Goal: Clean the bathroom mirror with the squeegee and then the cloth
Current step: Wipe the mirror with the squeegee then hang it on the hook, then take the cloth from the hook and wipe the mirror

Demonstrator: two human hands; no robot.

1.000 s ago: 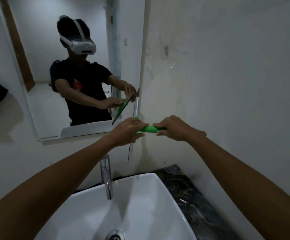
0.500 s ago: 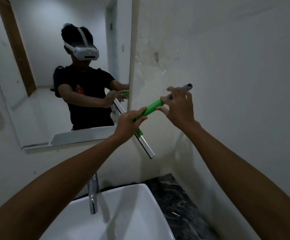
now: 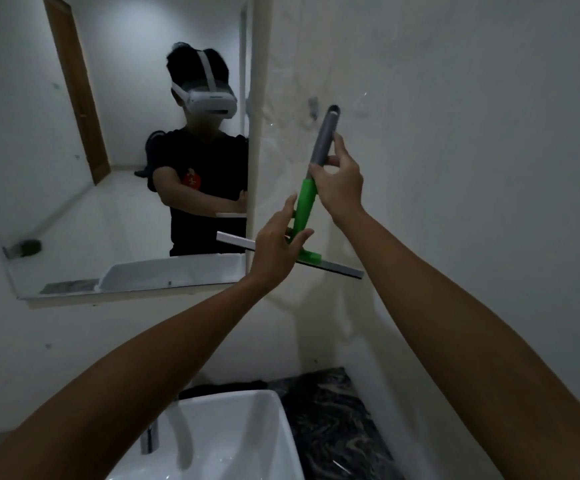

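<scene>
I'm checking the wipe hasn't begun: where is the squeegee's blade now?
In the head view the squeegee blade lies crosswise at centre, spanning the mirror's right edge just above its bottom corner, behind the left hand.

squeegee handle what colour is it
The squeegee handle is green at the lower part and grey at the top, clearest in the head view.

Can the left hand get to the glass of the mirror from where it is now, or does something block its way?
Probably yes. The left hand is at the squeegee head, just beside the mirror right edge, and nothing stands between them. It would first have to let go of the squeegee.
</scene>
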